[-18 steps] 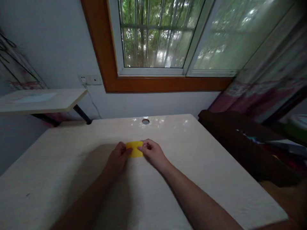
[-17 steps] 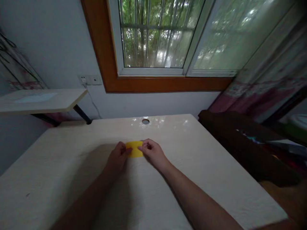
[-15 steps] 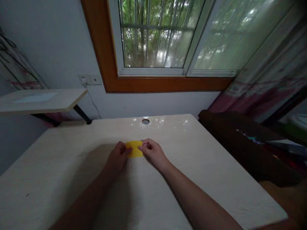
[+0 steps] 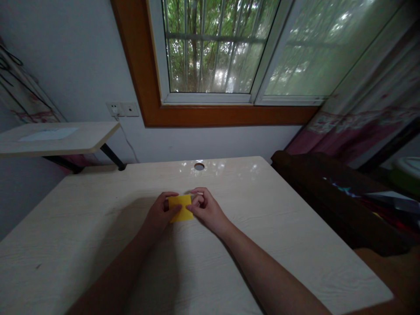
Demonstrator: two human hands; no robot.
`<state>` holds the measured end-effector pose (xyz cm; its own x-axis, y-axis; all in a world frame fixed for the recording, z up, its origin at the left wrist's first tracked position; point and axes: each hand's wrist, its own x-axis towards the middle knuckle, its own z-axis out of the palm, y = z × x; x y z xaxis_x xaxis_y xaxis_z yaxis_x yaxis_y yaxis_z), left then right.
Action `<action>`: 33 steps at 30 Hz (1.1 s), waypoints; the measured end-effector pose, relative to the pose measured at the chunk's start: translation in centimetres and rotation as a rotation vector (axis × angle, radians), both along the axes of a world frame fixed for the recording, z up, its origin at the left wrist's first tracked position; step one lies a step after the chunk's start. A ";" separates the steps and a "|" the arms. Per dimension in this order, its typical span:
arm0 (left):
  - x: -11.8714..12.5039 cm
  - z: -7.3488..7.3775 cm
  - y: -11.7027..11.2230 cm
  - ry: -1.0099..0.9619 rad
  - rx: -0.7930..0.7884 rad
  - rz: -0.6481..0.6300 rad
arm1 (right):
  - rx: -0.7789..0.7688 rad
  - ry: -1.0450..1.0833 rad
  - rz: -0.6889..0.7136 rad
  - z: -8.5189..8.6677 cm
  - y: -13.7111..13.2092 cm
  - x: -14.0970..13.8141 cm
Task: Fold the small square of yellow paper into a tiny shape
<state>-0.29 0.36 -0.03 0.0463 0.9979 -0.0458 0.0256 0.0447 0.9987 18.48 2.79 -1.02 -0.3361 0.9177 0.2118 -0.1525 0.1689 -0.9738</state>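
Observation:
A small yellow folded paper [image 4: 180,208] lies near the middle of a pale wooden desk [image 4: 98,245]. My left hand [image 4: 159,214] pinches its left edge with thumb and fingers. My right hand [image 4: 206,210] grips its right edge, fingers curled over the upper corner. Both hands hold the paper just above or on the desk top; I cannot tell whether it touches the surface.
A round cable hole [image 4: 198,166] sits at the desk's far edge. A small side table [image 4: 59,138] stands to the left, a wall socket [image 4: 123,109] above it. A window [image 4: 229,48] is ahead, a curtain [image 4: 361,109] and dark furniture [image 4: 328,188] to the right.
The paper has shifted slightly left and looks more square. My right fingers have curled further over its upper right corner; my left thumb now lies across its left edge.

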 end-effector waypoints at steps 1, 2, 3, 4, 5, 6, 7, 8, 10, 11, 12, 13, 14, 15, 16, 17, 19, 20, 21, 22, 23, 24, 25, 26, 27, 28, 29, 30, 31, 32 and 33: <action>0.0 0.1 0.0 -0.029 -0.008 0.000 | 0.001 0.009 -0.002 0.0 0.0 0.0; 0.0 0.2 0.0 -0.055 -0.013 0.004 | 0.002 0.017 -0.005 0.0 0.0 0.0; 0.1 0.3 -0.1 -0.075 -0.015 0.008 | 0.003 0.023 -0.008 0.1 0.0 0.0; 0.1 0.3 -0.1 -0.090 -0.014 0.011 | 0.004 0.025 -0.013 0.1 0.0 0.0; 0.1 0.4 -0.1 -0.103 -0.012 0.012 | 0.005 0.025 -0.019 0.1 0.0 0.0; 0.1 0.4 -0.1 -0.110 -0.007 0.014 | 0.006 0.022 -0.025 0.1 0.0 0.1; 0.1 0.4 -0.1 -0.112 -0.002 0.018 | 0.008 0.018 -0.032 0.1 0.0 0.1; 0.1 0.4 -0.1 -0.109 0.005 0.025 | 0.011 0.015 -0.040 0.1 0.0 0.1; 0.0 0.3 0.0 -0.080 0.028 0.058 | 0.023 0.024 -0.059 0.1 0.1 0.1; 0.0 0.3 0.0 -0.058 0.043 0.083 | 0.029 0.034 -0.070 0.1 0.2 0.1; 0.0 0.3 0.1 -0.037 0.059 0.103 | 0.035 0.046 -0.080 0.0 0.3 0.1; 0.0 0.3 0.1 -0.021 0.073 0.120 | 0.039 0.058 -0.087 0.0 0.3 0.1; 0.0 0.3 0.1 -0.014 0.084 0.130 | 0.042 0.069 -0.091 0.0 0.4 0.1; 0.1 0.3 0.1 -0.016 0.090 0.135 | 0.043 0.078 -0.091 0.0 0.4 0.1; 0.1 0.4 0.1 -0.022 0.091 0.137 | 0.044 0.083 -0.093 0.1 0.4 0.1; 0.1 0.4 0.1 -0.028 0.088 0.137 | 0.046 0.086 -0.095 0.1 0.4 0.1; 0.2 0.4 0.1 -0.040 0.084 0.140 | 0.050 0.075 -0.104 0.2 0.3 0.2; 0.2 0.4 0.1 -0.045 0.086 0.138 | 0.053 0.059 -0.108 0.3 0.2 0.3; 0.2 0.4 0.1 -0.052 0.091 0.137 | 0.056 0.036 -0.109 0.4 0.2 0.4; 0.2 0.4 0.2 -0.060 0.096 0.138 | 0.061 0.007 -0.104 0.5 0.2 0.6; 0.1 0.3 0.2 -0.069 0.099 0.137 | 0.072 -0.027 -0.094 0.6 0.1 0.7; 0.1 0.3 0.2 -0.076 0.101 0.134 | 0.090 -0.060 -0.082 0.7 0.1 0.9; 0.1 0.3 0.2 -0.080 0.100 0.132 | 0.126 -0.094 -0.066 0.8 0.1 1.0; 0.0 0.4 0.2 -0.080 0.099 0.130 | 0.174 -0.124 -0.050 1.0 0.1 1.0; 0.0 0.4 0.2 -0.075 0.098 0.126 | 0.224 -0.149 -0.037 1.1 0.1 1.1; 0.0 0.5 0.1 -0.069 0.098 0.123 | 0.269 -0.165 -0.026 1.2 0.1 1.1; 0.0 0.6 0.1 -0.060 0.100 0.120 | 0.296 -0.174 -0.019 1.2 0.1 1.1; 0.0 0.6 0.0 -0.050 0.102 0.115 | 0.313 -0.180 -0.017 1.3 0.1 1.0; 0.1 0.7 0.0 -0.041 0.108 0.107 | 0.319 -0.182 -0.018 1.3 0.1 1.0; 0.1 0.7 -0.1 -0.035 0.118 0.099 | 0.317 -0.186 -0.022 1.3 0.1 0.9; 0.2 0.7 -0.2 -0.030 0.130 0.092 | 0.310 -0.186 -0.032 1.3 0.1 0.9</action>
